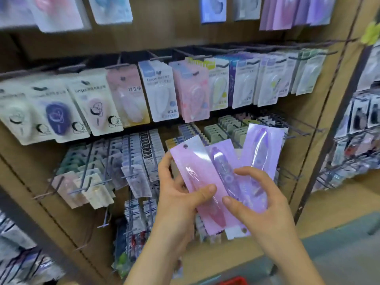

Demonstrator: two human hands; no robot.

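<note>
I hold a fan of three long blister packs of correction tape in front of a shop display. My left hand (181, 194) grips the pink pack (193, 167) at the left, thumb on its front and fingers behind. My right hand (259, 200) holds the two purple packs, thumb and forefinger pinching across them. The middle purple pack (223, 163) overlaps the pink one. The right purple pack (265, 145) sticks up highest. A white card corner (236, 233) pokes out below them.
Rows of packaged correction tapes (158, 89) hang on black metal hooks across a brown pegboard wall (168, 31). Lower hooks (86, 182) jut out towards me at the left. A second rack (357, 140) stands at the right. Something red (234, 281) shows at the bottom edge.
</note>
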